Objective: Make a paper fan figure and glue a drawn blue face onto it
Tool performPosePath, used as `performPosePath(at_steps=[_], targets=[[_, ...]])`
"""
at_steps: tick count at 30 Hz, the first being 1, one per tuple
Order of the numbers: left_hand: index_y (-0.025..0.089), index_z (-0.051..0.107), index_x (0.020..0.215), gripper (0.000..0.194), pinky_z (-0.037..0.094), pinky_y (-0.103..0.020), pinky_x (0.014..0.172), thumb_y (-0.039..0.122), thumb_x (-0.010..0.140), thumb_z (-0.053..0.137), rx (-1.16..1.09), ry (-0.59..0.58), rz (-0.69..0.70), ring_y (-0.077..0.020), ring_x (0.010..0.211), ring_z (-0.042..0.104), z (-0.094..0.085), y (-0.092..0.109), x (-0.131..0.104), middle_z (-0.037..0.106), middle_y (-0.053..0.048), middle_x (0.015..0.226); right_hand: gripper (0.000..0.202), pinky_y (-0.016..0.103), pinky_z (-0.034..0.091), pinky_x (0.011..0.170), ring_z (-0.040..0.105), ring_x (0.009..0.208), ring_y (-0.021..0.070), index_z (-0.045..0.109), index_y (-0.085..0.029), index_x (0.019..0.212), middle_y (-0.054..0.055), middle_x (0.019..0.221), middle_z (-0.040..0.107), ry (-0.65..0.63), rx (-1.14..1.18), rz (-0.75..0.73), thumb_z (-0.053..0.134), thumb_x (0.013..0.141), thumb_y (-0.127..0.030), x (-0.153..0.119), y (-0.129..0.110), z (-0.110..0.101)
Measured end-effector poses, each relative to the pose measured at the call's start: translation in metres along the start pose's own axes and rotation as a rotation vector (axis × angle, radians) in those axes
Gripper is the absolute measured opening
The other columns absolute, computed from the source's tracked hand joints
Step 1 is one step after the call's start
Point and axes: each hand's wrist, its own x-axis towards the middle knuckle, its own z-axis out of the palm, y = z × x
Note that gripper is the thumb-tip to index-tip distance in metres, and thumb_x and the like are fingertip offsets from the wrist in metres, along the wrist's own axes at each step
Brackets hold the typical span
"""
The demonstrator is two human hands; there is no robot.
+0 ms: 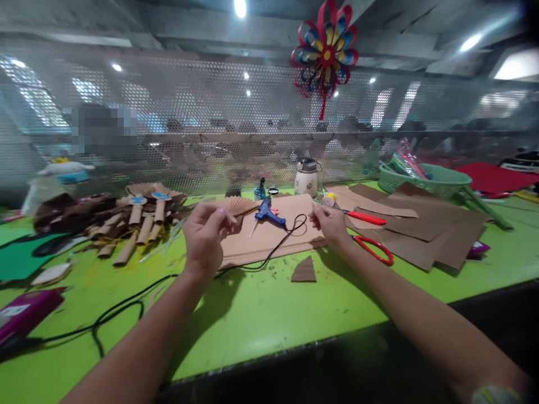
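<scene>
Fingers (223, 217) of the left hand (204, 234) are bent in, with the thumb close to them, and a folded paper fan (236, 204) shows right by their tips; whether they pinch it, one cannot tell. Fingers of the right hand (330, 221) are bunched close together too, well apart from the left ones, and it is too small to see if they hold anything thin. Between the two sets of fingers, nearer the left ones, a blue glue gun (269, 214) lies on big light brown paper (236, 247). Its black cord (256, 268) curls toward the person and off to the left. Just right of the right fingers are scissors (367, 217) with red handles, with more brown paper sheets (421, 235) past them. A little brown scrap (304, 271) sits between the hands, closer to the person than the fingers. Far left of the left fingers is a pile of brown paper rolls (145, 227) with blue bows. Beyond the fingers stand a small blue bottle (260, 191) and a white jug (306, 182), all on the green table (273, 331).
</scene>
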Motion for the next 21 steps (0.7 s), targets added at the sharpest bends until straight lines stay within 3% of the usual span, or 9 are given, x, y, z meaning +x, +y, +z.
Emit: performPosePath(at_steps=[5,8,10,14,17,21], targets=[[0.020,0.053,0.066,0.008,0.041,-0.023,0.052,0.014,0.070,0.056,-0.106,0.015,-0.067,-0.0128,0.055,0.054,-0.001,0.004,0.003,0.053,0.003,0.055,0.045,0.021,0.039,0.042,0.049,0.046,0.0096,0.062,-0.015,0.065,0.000,0.055,0.057,-0.015,-0.035,-0.025,0.061,0.076,-0.058,0.010,0.007,-0.009],[0.019,0.052,0.063,0.012,0.037,-0.022,0.049,0.013,0.073,0.056,-0.143,-0.108,-0.118,-0.0119,0.053,0.051,-0.001,0.003,0.001,0.051,0.003,0.052,0.043,0.021,0.040,0.042,0.049,0.045,0.0087,0.062,-0.015,0.070,0.000,0.058,0.059,-0.030,-0.068,-0.017,0.056,0.081,-0.057,0.018,0.009,-0.016],[0.018,0.054,0.063,0.013,0.032,-0.021,0.045,0.013,0.074,0.058,-0.142,-0.256,-0.164,-0.0112,0.050,0.049,-0.002,0.002,-0.001,0.053,0.002,0.052,0.042,0.021,0.041,0.042,0.050,0.045,0.0086,0.063,-0.015,0.070,0.002,0.059,0.061,-0.105,-0.112,0.002,0.056,0.081,-0.054,0.021,0.006,-0.021],[0.014,0.058,0.058,0.016,0.031,-0.023,0.046,0.014,0.075,0.061,-0.145,-0.511,-0.233,-0.0111,0.047,0.048,-0.002,0.002,-0.003,0.056,-0.001,0.051,0.034,0.023,0.045,0.045,0.056,0.047,0.0117,0.067,-0.014,0.066,0.003,0.055,0.063,-0.388,-0.259,0.025,0.065,0.076,-0.046,0.025,-0.009,-0.029],[0.015,0.056,0.051,0.022,0.036,-0.027,0.050,0.017,0.073,0.062,-0.179,-0.574,-0.239,-0.0131,0.047,0.049,-0.007,0.009,0.002,0.049,0.000,0.044,0.030,0.024,0.047,0.050,0.060,0.053,0.0140,0.069,-0.015,0.067,0.004,0.058,0.066,-0.547,-0.382,-0.017,0.065,0.076,-0.043,0.026,-0.021,-0.034],[0.016,0.050,0.043,0.028,0.037,-0.028,0.048,0.023,0.068,0.060,-0.277,-0.631,-0.205,-0.0132,0.042,0.047,-0.020,0.027,0.014,0.040,0.000,0.038,0.034,0.025,0.043,0.054,0.061,0.057,0.0151,0.068,-0.015,0.062,0.004,0.059,0.067,-0.599,-0.553,-0.081,0.060,0.079,-0.044,0.028,-0.017,-0.040]])
